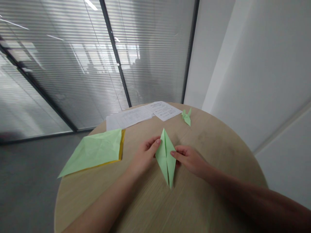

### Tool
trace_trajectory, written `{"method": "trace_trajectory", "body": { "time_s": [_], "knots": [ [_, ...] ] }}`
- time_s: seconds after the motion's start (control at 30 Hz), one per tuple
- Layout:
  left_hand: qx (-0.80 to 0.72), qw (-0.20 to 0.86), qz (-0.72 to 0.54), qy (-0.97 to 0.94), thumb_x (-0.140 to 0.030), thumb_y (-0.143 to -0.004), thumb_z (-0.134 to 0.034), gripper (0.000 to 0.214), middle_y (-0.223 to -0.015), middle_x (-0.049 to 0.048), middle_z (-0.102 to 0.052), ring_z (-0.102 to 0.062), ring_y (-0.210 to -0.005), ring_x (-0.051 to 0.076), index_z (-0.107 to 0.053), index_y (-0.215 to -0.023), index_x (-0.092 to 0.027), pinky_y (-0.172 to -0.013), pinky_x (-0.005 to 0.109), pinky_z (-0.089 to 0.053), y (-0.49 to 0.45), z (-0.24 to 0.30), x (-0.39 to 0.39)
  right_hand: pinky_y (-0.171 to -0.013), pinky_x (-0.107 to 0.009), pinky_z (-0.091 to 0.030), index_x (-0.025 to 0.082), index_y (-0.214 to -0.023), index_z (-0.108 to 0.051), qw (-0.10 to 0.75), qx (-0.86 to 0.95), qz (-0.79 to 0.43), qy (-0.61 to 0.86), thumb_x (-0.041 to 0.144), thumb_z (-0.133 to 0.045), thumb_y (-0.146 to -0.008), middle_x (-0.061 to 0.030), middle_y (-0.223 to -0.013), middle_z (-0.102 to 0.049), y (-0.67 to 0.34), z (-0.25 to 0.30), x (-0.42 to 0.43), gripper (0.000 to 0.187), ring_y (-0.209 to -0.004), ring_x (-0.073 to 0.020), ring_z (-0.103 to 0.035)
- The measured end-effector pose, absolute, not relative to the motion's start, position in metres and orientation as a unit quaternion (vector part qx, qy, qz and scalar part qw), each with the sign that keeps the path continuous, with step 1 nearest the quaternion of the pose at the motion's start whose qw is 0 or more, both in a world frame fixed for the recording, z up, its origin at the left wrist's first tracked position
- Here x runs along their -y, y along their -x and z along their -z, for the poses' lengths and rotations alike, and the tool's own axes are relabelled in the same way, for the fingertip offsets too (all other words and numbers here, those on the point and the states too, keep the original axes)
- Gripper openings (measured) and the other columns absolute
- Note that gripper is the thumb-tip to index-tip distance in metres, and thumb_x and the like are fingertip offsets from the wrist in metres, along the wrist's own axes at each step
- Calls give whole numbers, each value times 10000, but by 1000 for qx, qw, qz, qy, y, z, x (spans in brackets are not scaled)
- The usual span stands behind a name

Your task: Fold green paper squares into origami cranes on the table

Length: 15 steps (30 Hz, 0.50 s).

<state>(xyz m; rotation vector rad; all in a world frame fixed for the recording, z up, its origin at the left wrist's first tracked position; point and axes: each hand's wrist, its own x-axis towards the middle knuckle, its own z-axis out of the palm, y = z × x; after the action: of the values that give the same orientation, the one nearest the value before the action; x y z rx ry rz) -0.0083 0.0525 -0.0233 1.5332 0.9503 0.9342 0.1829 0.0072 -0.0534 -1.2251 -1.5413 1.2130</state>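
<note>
A light green paper folded into a long kite-like diamond [166, 157] lies on the round wooden table [213, 145], its points toward the far side and toward me. My left hand [145, 153] pinches its left edge with fingers curled and thumb on the paper. My right hand [188, 158] presses and pinches the right edge near the middle fold. Both hands rest on the tabletop on either side of the paper.
A stack of flat green and yellow paper sheets [96, 150] lies at the left edge. Two printed white sheets [143, 116] lie at the far side. A small finished green folded figure [187, 117] sits beyond the diamond. Glass walls with blinds stand behind.
</note>
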Motion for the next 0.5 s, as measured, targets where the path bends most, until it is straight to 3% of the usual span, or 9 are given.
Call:
{"method": "trace_trajectory", "body": {
  "time_s": [0.13, 0.37, 0.5],
  "knots": [
    [-410, 493, -314, -701, -551, -896, -525, 439, -580, -12, -531, -519, -541, 140, -630, -704, -171, -524, 257, -430, 9, 33, -56, -568, -255, -419, 167, -757, -616, 413, 594, -487, 489, 579, -629, -842, -9, -651, -566, -185, 51, -9, 421, -589, -130, -519],
    [-435, 381, -303, -757, -532, -915, -491, 468, -546, -21, -477, -448, -529, 133, -557, -609, -184, -488, 243, -307, 7, 32, -53, -543, -254, -419, 157, -810, -617, 417, 572, -525, 472, 588, -666, -813, -13, -684, -593, -183, 56, -11, 433, -583, -131, -533],
    [-403, 437, -277, -755, -534, -882, -556, 438, -574, -5, -556, -481, -539, 135, -655, -677, -160, -519, 249, -344, 7, 33, -53, -643, -262, -456, 151, -868, -650, 434, 574, -533, 445, 554, -692, -813, -33, -788, -652, -184, 54, -10, 408, -699, -146, -583]
  ]
}}
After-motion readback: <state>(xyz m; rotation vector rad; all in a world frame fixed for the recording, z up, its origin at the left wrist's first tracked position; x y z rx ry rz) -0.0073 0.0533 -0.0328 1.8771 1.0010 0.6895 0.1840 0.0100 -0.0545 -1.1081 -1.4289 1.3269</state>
